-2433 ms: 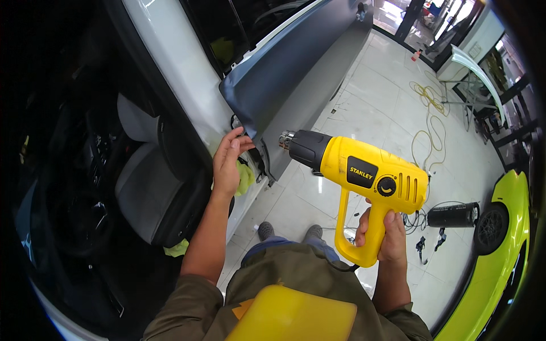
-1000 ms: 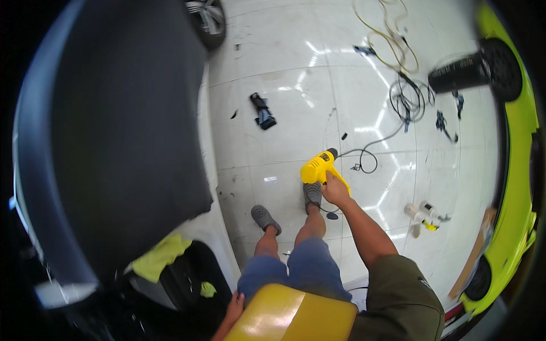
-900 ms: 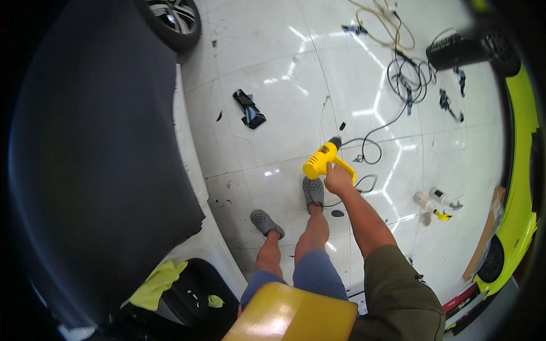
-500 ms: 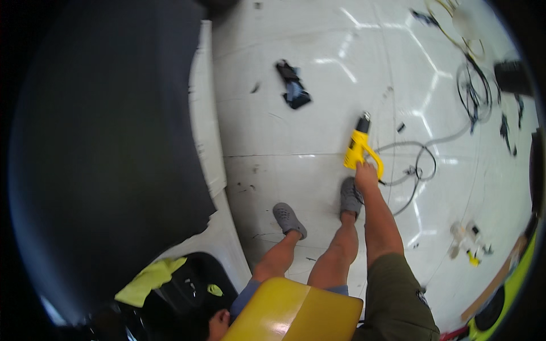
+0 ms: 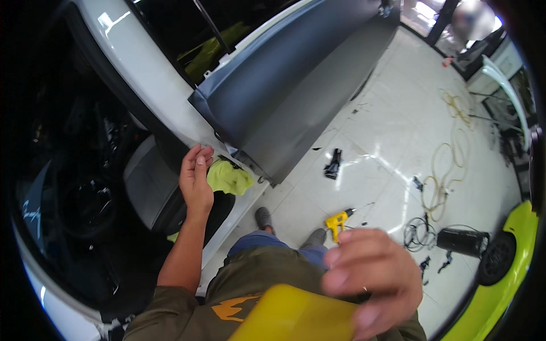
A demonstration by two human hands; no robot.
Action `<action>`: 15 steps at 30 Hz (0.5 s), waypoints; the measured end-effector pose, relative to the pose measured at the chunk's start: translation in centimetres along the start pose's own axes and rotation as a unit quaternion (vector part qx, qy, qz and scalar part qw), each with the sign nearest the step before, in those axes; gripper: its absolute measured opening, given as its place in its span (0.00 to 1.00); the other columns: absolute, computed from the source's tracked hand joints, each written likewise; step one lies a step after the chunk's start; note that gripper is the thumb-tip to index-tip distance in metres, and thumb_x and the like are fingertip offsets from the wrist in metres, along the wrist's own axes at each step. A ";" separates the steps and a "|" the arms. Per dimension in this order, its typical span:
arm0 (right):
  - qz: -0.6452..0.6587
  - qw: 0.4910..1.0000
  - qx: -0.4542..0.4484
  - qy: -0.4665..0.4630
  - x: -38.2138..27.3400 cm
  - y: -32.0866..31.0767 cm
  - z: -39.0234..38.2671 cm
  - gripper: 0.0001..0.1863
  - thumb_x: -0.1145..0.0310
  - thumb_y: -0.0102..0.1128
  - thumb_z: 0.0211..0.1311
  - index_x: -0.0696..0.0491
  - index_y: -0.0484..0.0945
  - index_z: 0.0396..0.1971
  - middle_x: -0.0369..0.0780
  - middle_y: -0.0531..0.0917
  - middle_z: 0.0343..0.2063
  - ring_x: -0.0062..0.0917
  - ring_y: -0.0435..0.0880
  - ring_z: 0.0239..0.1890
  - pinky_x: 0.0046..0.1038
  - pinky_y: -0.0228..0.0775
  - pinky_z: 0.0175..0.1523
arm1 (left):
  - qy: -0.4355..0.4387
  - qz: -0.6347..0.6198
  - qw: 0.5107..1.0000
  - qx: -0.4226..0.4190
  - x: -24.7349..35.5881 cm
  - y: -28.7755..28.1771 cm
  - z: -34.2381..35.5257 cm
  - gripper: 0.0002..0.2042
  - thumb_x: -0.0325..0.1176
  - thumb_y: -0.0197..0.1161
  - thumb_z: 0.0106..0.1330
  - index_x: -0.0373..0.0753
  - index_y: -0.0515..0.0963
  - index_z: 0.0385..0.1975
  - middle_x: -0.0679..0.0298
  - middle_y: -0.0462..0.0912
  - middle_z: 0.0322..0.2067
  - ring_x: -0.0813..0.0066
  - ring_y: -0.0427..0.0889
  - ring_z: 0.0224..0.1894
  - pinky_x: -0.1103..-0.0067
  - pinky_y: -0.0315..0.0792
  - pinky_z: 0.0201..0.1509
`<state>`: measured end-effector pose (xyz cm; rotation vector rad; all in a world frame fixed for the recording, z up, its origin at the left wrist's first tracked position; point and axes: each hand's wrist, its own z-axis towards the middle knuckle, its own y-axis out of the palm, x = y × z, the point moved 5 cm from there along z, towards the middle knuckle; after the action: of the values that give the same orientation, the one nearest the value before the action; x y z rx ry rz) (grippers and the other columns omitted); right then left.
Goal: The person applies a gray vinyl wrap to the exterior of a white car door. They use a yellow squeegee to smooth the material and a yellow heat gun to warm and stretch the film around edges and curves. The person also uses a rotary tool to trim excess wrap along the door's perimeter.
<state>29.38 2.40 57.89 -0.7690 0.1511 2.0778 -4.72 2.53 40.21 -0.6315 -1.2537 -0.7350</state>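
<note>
My left hand [image 5: 196, 179] is raised beside the white car's door opening, its fingers loosely bent, with nothing visible in them. Just right of it a lime-green cloth [image 5: 229, 177] hangs by the near end of a door panel covered in dark grey sheet [image 5: 284, 94]. Blurred and close to the camera, my right hand [image 5: 378, 275] has thumb and fingers apart at the right edge of a flat yellow block [image 5: 296, 315]; whether it touches the block I cannot tell. A yellow heat gun [image 5: 338, 221] rests on the floor beyond my feet.
A black strap-like item [image 5: 333, 163] lies on the tiled floor. Farther right are a yellow hose [image 5: 438, 182], a coiled black cable [image 5: 420, 234] and a black cylinder [image 5: 463, 241]. A lime-green car [image 5: 520, 261] stands at the right edge. A dark seat [image 5: 151, 182] shows inside the white car.
My right hand has let go of the heat gun, now on the floor, and come up to the yellow block. My left hand has risen beside the door. The view has swung toward the car.
</note>
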 end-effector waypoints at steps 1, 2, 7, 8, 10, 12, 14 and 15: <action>-0.043 0.998 -0.050 -0.022 -1.4 1.9 2.2 0.18 0.57 0.58 0.68 0.52 0.77 0.51 0.52 0.81 0.43 0.43 0.83 0.40 0.43 0.75 0.50 | 0.011 -0.003 1.000 -0.003 0.1 -0.7 0.6 0.15 0.34 0.53 0.75 0.31 0.71 0.54 0.56 0.80 0.43 0.70 0.80 0.49 0.73 0.72 0.58; -0.059 0.995 -0.073 -0.018 -2.9 3.0 3.8 0.21 0.56 0.57 0.69 0.53 0.76 0.53 0.50 0.81 0.46 0.44 0.82 0.44 0.43 0.73 0.53 | 0.026 -0.007 1.000 -0.010 0.7 -1.3 1.4 0.12 0.33 0.54 0.74 0.32 0.72 0.50 0.59 0.81 0.38 0.73 0.81 0.45 0.74 0.74 0.54; -0.036 0.977 -0.209 -0.001 -0.8 8.8 7.4 0.16 0.59 0.53 0.71 0.56 0.78 0.47 0.49 0.82 0.42 0.43 0.83 0.42 0.40 0.75 0.51 | -0.068 -0.067 0.989 -0.110 -0.7 -0.9 0.8 0.08 0.30 0.57 0.72 0.33 0.75 0.44 0.62 0.80 0.30 0.76 0.83 0.34 0.76 0.78 0.45; -0.004 0.982 -0.186 0.040 1.0 10.2 6.9 0.13 0.62 0.53 0.71 0.56 0.79 0.43 0.50 0.82 0.39 0.44 0.84 0.39 0.39 0.77 0.49 | -0.079 -0.081 0.984 -0.136 -1.4 -1.0 0.1 0.11 0.29 0.57 0.72 0.32 0.73 0.50 0.59 0.81 0.35 0.73 0.83 0.38 0.75 0.78 0.48; 0.041 0.980 -0.103 0.163 4.1 10.5 5.0 0.09 0.68 0.53 0.70 0.58 0.77 0.36 0.48 0.82 0.36 0.43 0.85 0.40 0.37 0.79 0.48 | -0.055 -0.154 0.967 -0.197 -1.2 1.1 -0.2 0.26 0.24 0.57 0.70 0.33 0.58 0.67 0.55 0.77 0.50 0.70 0.79 0.50 0.75 0.71 0.59; 0.025 0.952 0.053 0.302 6.8 9.3 2.0 0.08 0.81 0.56 0.59 0.57 0.73 0.39 0.46 0.81 0.41 0.33 0.83 0.39 0.33 0.77 0.44 | -0.032 -0.137 0.973 -0.186 -0.8 2.8 0.2 0.32 0.20 0.57 0.68 0.34 0.52 0.71 0.55 0.77 0.49 0.71 0.78 0.50 0.76 0.69 0.59; 0.047 0.880 0.217 0.419 9.5 7.9 -2.3 0.14 0.84 0.53 0.55 0.56 0.69 0.42 0.45 0.79 0.43 0.30 0.81 0.41 0.32 0.75 0.48 | -0.017 -0.138 0.970 -0.198 -0.6 3.6 0.2 0.34 0.19 0.56 0.67 0.34 0.50 0.71 0.55 0.78 0.47 0.72 0.78 0.50 0.76 0.71 0.59; 0.070 0.873 0.229 0.425 10.9 7.2 -4.2 0.17 0.84 0.53 0.55 0.56 0.68 0.45 0.45 0.79 0.43 0.29 0.80 0.42 0.31 0.73 0.50 | -0.007 -0.139 0.969 -0.205 -0.2 4.1 0.3 0.35 0.18 0.56 0.66 0.34 0.49 0.71 0.56 0.78 0.47 0.72 0.78 0.49 0.76 0.71 0.59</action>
<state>21.25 4.24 46.98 -1.3339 1.1671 1.5792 -1.70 5.35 39.91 -0.8049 -1.2250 -1.2456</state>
